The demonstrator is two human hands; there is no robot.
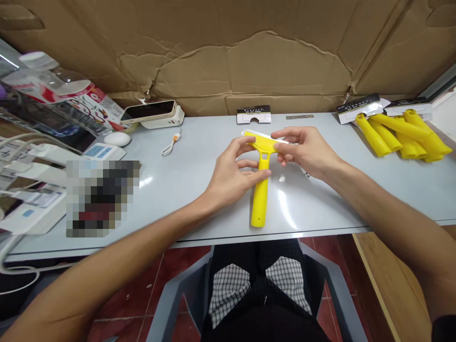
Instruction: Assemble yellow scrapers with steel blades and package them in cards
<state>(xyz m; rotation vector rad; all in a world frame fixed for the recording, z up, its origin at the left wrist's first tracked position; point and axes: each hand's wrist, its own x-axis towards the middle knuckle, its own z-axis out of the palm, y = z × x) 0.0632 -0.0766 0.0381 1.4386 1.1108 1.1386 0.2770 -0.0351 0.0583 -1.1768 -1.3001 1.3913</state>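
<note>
A yellow scraper [261, 194] with a wide flat head lies between my hands, its handle pointing toward me over the white table [199, 190]. A pale strip runs along the head's far edge. My left hand [235, 168] grips the scraper at the head's left end, with the thumb across the top of the handle. Fingers of my right hand [306, 149] pinch the right end of the head. Just below the right hand are small metal bits [306, 175] and a little white piece [282, 179], too small to name.
Yellow handles [409, 135] with black-and-white cards [359, 108] lie at the right. Toward the back are another card [254, 115] and a thin metal blade [299, 117]. Leftward stand a phone [151, 110], a short cable [171, 145], a white mouse [117, 138], a bottle [67, 90] and power strips [39, 204].
</note>
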